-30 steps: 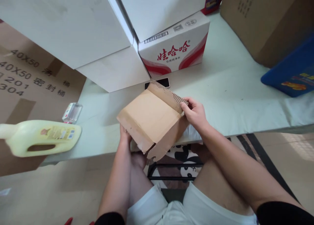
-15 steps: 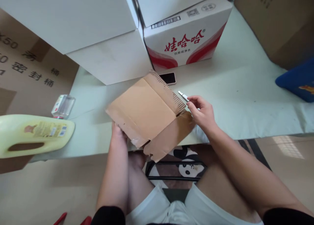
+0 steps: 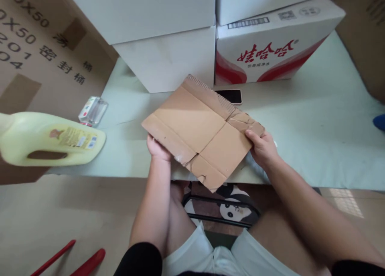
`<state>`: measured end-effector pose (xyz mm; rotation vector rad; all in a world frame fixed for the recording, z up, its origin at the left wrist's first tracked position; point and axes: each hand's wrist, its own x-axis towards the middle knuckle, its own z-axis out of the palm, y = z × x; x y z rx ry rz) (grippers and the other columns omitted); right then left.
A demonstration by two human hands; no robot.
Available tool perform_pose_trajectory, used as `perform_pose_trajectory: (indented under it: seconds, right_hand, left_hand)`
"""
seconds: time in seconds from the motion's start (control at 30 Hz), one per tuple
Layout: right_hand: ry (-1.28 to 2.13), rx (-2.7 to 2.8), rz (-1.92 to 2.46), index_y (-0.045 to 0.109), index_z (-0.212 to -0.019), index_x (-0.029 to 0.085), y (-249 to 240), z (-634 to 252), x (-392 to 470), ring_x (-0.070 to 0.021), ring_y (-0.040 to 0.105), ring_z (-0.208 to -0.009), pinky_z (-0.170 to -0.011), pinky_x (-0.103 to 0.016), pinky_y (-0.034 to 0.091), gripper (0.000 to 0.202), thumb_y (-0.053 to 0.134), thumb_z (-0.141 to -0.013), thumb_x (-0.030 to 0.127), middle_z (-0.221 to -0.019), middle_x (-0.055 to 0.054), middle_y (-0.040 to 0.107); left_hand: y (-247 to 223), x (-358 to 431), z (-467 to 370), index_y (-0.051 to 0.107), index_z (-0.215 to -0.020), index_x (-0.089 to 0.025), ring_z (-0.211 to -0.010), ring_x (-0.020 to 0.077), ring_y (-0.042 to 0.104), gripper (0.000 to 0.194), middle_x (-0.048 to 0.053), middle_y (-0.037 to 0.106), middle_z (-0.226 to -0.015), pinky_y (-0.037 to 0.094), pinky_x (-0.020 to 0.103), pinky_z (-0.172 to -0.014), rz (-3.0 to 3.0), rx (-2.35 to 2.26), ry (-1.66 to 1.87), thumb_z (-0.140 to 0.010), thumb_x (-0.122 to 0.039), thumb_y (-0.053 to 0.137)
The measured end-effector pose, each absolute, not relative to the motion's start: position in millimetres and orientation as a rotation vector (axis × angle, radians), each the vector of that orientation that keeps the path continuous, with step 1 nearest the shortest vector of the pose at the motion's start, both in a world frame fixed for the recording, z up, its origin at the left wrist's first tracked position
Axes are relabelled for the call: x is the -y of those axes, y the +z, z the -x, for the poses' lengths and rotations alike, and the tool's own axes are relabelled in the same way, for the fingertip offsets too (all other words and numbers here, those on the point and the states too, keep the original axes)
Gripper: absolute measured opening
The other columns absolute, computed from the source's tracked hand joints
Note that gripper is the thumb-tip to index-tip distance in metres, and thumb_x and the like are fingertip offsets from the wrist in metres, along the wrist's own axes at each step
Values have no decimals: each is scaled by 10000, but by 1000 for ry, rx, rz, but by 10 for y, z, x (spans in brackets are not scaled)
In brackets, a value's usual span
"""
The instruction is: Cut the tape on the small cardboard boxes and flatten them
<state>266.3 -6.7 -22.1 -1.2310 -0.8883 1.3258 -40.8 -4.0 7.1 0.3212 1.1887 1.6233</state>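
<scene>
A creased brown cardboard piece with torn edges is held tilted above the front of the table. My left hand grips its lower left edge from beneath, the fingers mostly hidden under it. At the right corner my right hand pinches the torn flap, thumb on top. A bit of something white shows beside the right hand; the white pen-like tool seen earlier cannot be made out. Just behind the cardboard lies a phone, partly covered.
White boxes and a red-and-white carton stand at the back. On the left are a yellow jug, a clear bottle and a large brown carton. The green-covered table ends near my lap.
My right hand has gone from holding the white tool to gripping the cardboard's right flap. The flap is now raised and flatter. The camera view has shifted left.
</scene>
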Motion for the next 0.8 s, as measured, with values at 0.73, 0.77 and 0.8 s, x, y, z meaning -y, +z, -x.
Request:
perform_pose_trajectory:
  seconds: [0.73,0.77,0.8]
  right_hand:
    - [1343,839,1676,545,-581,211,204,-3076,1317,-146,510,-404,-386,-297,413,616,779,-604,780,-458,-34,564]
    - [1220,800,1697,545,-589,220,200,-3232,1374,-156,522,-411,-387,-315,425,588,809,-597,746,-475,-39,572]
    - [1088,786,1707,557,-607,230,197,-3398,1420,-164,534,-423,-393,-332,436,557,827,-600,717,-499,-45,583]
  left_hand:
    - [211,-31,36,690,-919,-183,-768,204,732,241,69,758,-867,576,335,-743,-534,-953,1107,-781,-368,760]
    - [221,-20,33,694,-935,-179,-748,191,726,245,77,759,-884,568,321,-726,-556,-957,1044,-800,-377,740]
    - [228,-11,35,699,-949,-174,-740,179,722,243,85,761,-907,559,306,-719,-575,-974,1010,-817,-377,720]
